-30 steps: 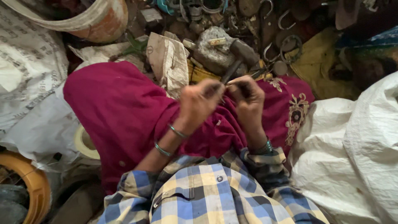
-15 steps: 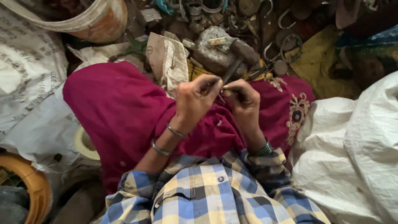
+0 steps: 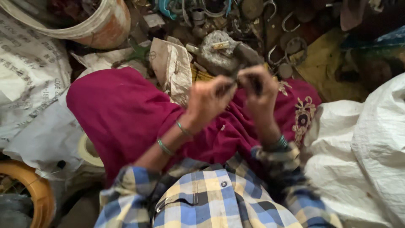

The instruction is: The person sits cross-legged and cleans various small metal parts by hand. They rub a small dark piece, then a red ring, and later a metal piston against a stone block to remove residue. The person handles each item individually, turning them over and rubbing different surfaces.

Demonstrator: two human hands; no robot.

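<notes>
My left hand (image 3: 209, 99) and my right hand (image 3: 258, 88) are raised together above my lap, which is draped in magenta cloth (image 3: 126, 114). Both hands pinch a small dark metal piece (image 3: 236, 81) between their fingertips; the frame is blurred and its shape is unclear. Green bangles ring my left forearm (image 3: 173, 137) and my right wrist (image 3: 280, 141). My checked blue, yellow and white shirt (image 3: 211, 198) fills the bottom of the view.
A heap of metal hooks, rings and scrap (image 3: 236, 29) lies ahead. A white and orange bucket (image 3: 90, 21) stands at the top left. White woven sacks lie at the left (image 3: 29, 71) and right (image 3: 371, 156). A yellow rim (image 3: 36, 190) shows at the bottom left.
Both hands stay together on the small piece and have shifted a little; the head camera has moved, blurring the view.
</notes>
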